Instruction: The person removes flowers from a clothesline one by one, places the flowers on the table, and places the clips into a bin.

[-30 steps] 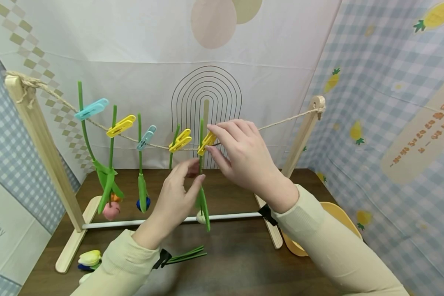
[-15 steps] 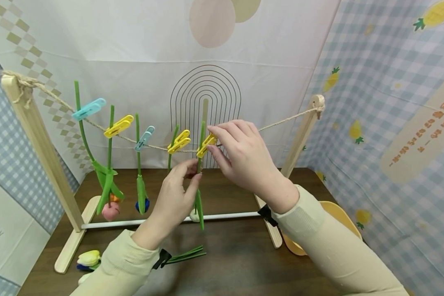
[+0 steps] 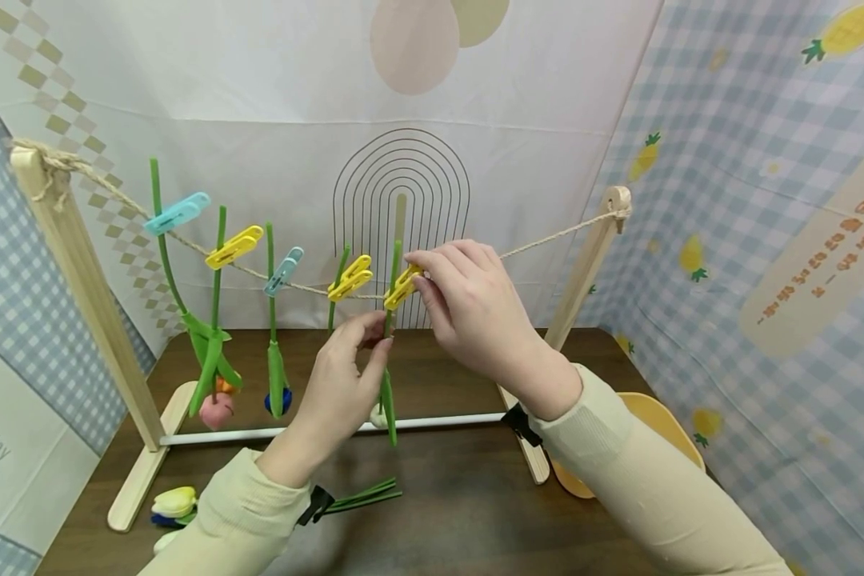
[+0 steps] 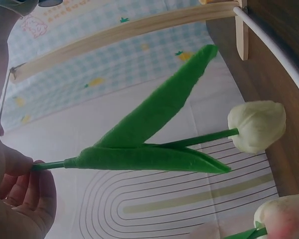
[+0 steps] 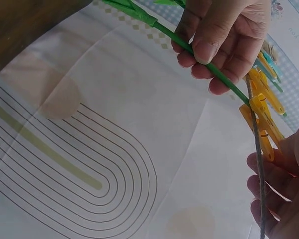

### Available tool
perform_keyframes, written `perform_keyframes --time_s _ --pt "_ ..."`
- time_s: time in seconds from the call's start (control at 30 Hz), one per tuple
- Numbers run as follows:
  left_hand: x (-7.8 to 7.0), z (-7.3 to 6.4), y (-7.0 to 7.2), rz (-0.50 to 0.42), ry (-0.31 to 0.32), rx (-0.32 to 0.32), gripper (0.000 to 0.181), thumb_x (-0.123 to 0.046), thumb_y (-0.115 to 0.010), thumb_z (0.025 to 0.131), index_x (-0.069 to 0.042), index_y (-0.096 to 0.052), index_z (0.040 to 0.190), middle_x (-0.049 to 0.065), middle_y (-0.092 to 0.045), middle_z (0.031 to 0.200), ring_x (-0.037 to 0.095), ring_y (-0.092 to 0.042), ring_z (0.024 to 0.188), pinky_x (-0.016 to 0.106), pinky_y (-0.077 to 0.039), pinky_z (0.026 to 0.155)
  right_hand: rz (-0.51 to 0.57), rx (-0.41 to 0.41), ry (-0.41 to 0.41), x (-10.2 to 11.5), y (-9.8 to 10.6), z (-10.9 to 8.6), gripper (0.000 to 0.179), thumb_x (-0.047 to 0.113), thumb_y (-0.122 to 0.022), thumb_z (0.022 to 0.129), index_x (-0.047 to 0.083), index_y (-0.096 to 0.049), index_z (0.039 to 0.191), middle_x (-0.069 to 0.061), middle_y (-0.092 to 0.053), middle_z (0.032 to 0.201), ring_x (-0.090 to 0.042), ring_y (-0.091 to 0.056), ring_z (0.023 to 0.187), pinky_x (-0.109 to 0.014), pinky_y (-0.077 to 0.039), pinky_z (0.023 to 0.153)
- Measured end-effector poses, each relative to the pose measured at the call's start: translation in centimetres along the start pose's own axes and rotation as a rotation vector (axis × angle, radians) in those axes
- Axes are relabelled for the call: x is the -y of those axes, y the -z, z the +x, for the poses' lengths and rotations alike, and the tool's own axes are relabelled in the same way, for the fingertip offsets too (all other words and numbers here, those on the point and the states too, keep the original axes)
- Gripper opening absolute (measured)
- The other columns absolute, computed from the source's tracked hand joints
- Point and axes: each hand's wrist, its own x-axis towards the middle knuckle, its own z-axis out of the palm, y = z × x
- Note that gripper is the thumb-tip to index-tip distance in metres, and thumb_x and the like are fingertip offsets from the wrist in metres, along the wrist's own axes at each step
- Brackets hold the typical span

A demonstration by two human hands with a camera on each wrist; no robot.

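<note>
Between thumb and fingers my left hand [image 3: 340,374] pinches the green stem of an upside-down artificial tulip [image 4: 258,125], whose flower is white. Above that grip, a yellow clothespin [image 3: 399,293] clasps the stem at the twine [image 5: 258,164]. My right hand [image 3: 478,316] has its thumb and fingertips at the clothespin's handle end, holding it lightly. Left of it, another yellow clothespin [image 3: 350,278] holds a second stem, its flower behind my left hand in the head view. Further left hang more flowers on blue clothespins [image 3: 284,271] and a yellow one [image 3: 234,246].
Wooden posts [image 3: 583,272] carry the sagging twine, with a white rod [image 3: 446,422] joining their feet. On the brown table [image 3: 446,512] lie loose green stems [image 3: 363,496] and a yellow tulip [image 3: 175,502]. A yellow container [image 3: 666,424] stands behind my right forearm.
The flower's lower end has swung slightly left, and my left fingers have closed in on its stem. My right thumb and fingertips have slid a little back along the clothespin.
</note>
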Motion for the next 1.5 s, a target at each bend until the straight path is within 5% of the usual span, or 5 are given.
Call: perform_keyframes --time_s 0.63,1.5 --pt "-0.1 -0.1 0.2 -0.009 0.017 0.008 0.026 -0.004 -0.060 0.094 0.001 -0.058 0.120 0.008 -0.061 0.104 0.016 -0.058 0.097 0.033 -0.050 0.085 0.084 -0.060 0.031 0.4 0.1 -0.2 0.006 0.006 -0.060 0.095 0.004 -0.065 0.096 -0.004 -0.064 0.088 -0.023 -0.057 0.087 -0.038 -0.042 0.082" --pt "0.2 -0.7 0.1 -0.031 0.039 0.026 0.024 -0.005 -0.060 0.095 -0.003 -0.059 0.119 0.005 -0.062 0.106 0.013 -0.060 0.098 0.032 -0.051 0.084 0.102 -0.205 0.069 0.2 1.2 -0.7 0.005 0.001 -0.059 0.093 0.000 -0.063 0.096 -0.009 -0.064 0.088 -0.029 -0.057 0.083 -0.041 -0.043 0.075"
